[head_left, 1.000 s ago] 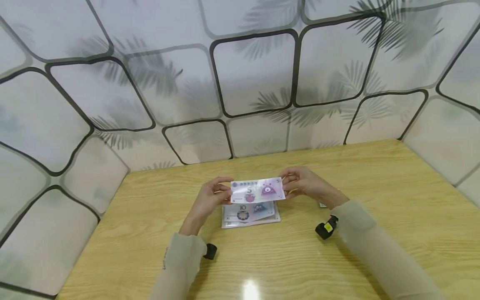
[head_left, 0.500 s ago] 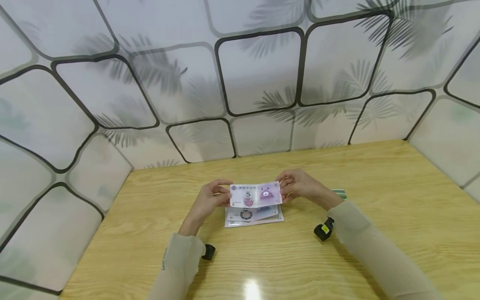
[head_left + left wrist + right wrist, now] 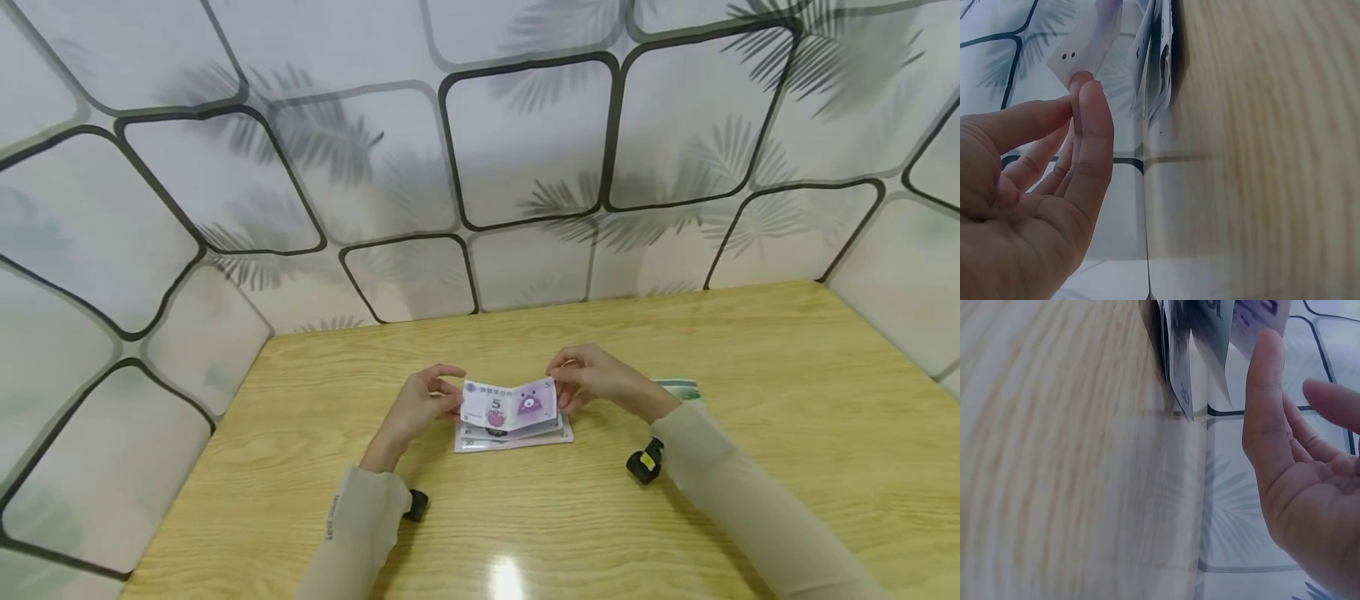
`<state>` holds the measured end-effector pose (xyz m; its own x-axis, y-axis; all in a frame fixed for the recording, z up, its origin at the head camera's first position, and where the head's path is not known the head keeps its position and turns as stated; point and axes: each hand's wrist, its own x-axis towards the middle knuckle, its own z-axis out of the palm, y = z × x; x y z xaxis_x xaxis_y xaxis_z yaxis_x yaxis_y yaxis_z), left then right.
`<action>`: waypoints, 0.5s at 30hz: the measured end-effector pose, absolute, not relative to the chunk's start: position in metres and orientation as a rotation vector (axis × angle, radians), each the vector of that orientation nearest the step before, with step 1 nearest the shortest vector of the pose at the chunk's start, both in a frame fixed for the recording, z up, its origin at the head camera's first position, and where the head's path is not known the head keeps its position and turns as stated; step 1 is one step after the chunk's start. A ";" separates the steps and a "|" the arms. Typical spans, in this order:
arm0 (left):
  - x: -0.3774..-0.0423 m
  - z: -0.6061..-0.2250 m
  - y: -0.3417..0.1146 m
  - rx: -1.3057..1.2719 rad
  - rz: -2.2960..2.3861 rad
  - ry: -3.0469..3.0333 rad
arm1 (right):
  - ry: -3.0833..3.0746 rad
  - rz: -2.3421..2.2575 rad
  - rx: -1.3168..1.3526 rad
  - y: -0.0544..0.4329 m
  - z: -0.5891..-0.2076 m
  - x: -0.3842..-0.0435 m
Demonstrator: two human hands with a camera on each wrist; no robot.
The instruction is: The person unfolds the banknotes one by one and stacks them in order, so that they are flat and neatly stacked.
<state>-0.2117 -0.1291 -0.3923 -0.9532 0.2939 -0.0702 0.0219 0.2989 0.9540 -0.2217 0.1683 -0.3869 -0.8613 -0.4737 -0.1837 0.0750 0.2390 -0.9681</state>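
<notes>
A purple-and-white play banknote (image 3: 510, 405) marked 5 is creased across its middle, with its two halves angled. It is held over a small pile of play banknotes (image 3: 551, 439), which it partly hides. My left hand (image 3: 418, 406) pinches its left end; in the left wrist view the note's corner (image 3: 1067, 62) shows at the fingertips. At the right end is my right hand (image 3: 596, 382). In the right wrist view, one straight finger (image 3: 1264, 394) lies against the note's edge, and the thumb (image 3: 1333, 405) stands apart from it.
A green-and-white paper piece (image 3: 681, 388) lies on the wooden table (image 3: 525, 517), partly hidden behind the right forearm. Black wrist cameras (image 3: 646, 461) hang below both sleeves. Patterned cloth walls (image 3: 540, 150) rise around the table's back and sides.
Both hands have lowered the banknote marked 5 nearer the pile, hiding more of it. Its fold has deepened. The view has shifted slightly, and more of the green-and-white paper shows.
</notes>
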 end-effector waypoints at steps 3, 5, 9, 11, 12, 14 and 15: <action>-0.212 -0.393 -0.128 0.279 1.704 2.327 | 2.075 -1.657 -0.372 0.169 -0.388 -0.223; -0.212 -0.394 -0.127 0.275 1.694 2.327 | 2.073 -1.654 -0.384 0.169 -0.389 -0.223; -0.212 -0.394 -0.125 0.262 1.673 2.337 | 2.064 -1.658 -0.395 0.169 -0.389 -0.224; -0.213 -0.394 -0.124 0.250 1.661 2.345 | 2.060 -1.660 -0.398 0.169 -0.389 -0.224; -0.213 -0.393 -0.124 0.250 1.654 2.350 | 2.060 -1.658 -0.398 0.169 -0.388 -0.224; -0.213 -0.393 -0.124 0.245 1.641 2.356 | 2.062 -1.653 -0.400 0.169 -0.388 -0.224; -0.213 -0.393 -0.124 0.243 1.638 2.358 | 2.064 -1.650 -0.405 0.169 -0.389 -0.225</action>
